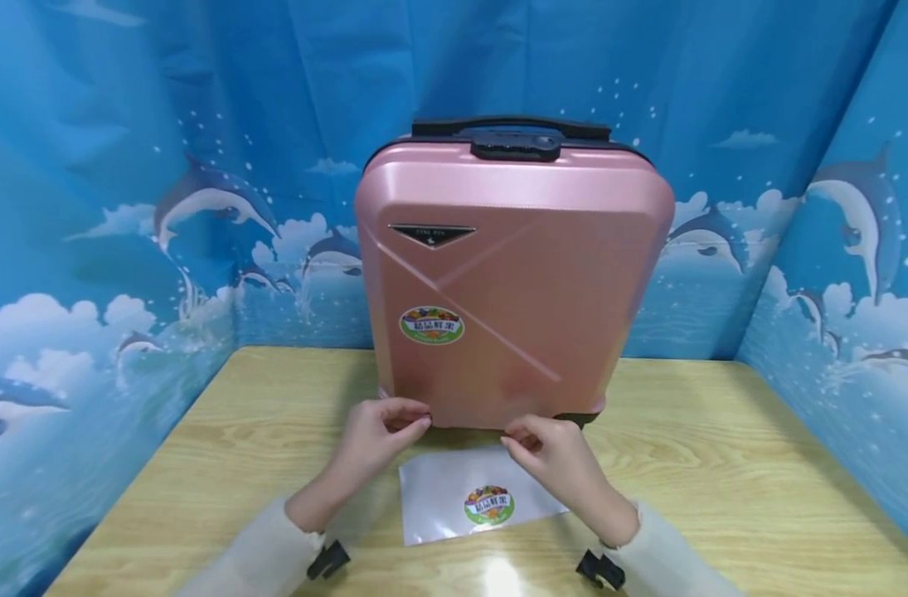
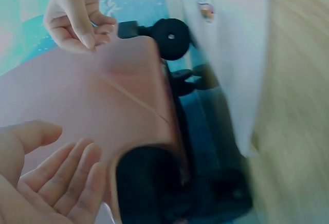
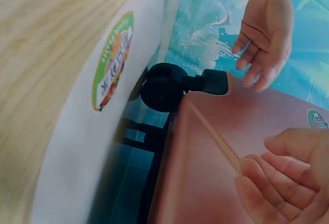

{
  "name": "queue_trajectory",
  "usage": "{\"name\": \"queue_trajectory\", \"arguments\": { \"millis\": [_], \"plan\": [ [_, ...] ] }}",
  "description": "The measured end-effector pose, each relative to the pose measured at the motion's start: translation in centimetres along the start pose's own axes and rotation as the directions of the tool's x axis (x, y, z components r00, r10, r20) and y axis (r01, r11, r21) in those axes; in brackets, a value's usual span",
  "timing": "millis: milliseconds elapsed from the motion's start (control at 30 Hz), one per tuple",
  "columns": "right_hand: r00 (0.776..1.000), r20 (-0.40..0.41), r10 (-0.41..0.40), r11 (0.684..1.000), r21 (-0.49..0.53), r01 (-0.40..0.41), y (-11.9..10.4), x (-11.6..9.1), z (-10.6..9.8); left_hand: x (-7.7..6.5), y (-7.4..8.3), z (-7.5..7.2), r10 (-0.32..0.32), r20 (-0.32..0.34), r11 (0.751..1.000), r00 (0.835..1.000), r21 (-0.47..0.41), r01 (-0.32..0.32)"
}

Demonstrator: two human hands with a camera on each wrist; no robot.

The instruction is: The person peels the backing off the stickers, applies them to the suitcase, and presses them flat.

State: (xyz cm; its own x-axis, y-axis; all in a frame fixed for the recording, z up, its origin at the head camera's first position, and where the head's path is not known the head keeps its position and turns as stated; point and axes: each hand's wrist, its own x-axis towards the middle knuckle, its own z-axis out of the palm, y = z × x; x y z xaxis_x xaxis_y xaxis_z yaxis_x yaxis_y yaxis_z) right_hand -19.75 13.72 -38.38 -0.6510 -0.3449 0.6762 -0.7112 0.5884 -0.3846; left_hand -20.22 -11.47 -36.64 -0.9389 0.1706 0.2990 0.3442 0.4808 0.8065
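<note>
A pink hard-shell suitcase [image 1: 513, 290] stands upright on the table, with an oval fruit sticker [image 1: 432, 325] on the left of its front. My left hand [image 1: 379, 435] is at the suitcase's lower left, its fingers loosely bent and thumb apart from them in the left wrist view. At the lower right, my right hand [image 1: 554, 456] has its fingertips close to the bottom edge; the right wrist view shows a gap between thumb and fingers. Neither hand holds anything. Beneath the hands lies a whitish glossy sheet [image 1: 431, 502] bearing a matching oval sticker [image 1: 489, 505].
The wood-grain table [image 1: 259, 448] extends to both sides of the suitcase. Behind it hangs a blue curtain [image 1: 297, 108] printed with dolphins. Black wheels [image 3: 163, 88] show at the suitcase's base, and a black handle [image 1: 515, 147] tops it.
</note>
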Motion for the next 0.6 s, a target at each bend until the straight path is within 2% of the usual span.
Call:
{"name": "queue_trajectory", "arguments": {
  "millis": [167,333,467,600],
  "plan": [
    [1.0,0.015,0.021,0.999,0.027,-0.021,0.0,-0.6,-0.3,-0.7,-1.4,-0.4,-0.058,0.057,0.998,0.997,0.035,0.056],
    [0.996,0.056,0.065,0.996,0.053,-0.068,0.3,-1.3,-0.7,-1.4,-2.5,-0.9,-0.045,0.121,0.998,0.992,0.052,0.039],
    [0.987,0.12,0.106,0.989,0.094,-0.118,0.4,-1.9,-1.1,-2.1,-3.3,-1.1,-0.05,0.158,0.998,0.986,0.036,0.045],
    [0.976,0.176,0.126,0.98,0.129,-0.15,0.5,-2.4,-1.2,-2.7,-4.1,-1.3,-0.083,0.214,0.996,0.973,-0.015,0.088]
  ]
}}
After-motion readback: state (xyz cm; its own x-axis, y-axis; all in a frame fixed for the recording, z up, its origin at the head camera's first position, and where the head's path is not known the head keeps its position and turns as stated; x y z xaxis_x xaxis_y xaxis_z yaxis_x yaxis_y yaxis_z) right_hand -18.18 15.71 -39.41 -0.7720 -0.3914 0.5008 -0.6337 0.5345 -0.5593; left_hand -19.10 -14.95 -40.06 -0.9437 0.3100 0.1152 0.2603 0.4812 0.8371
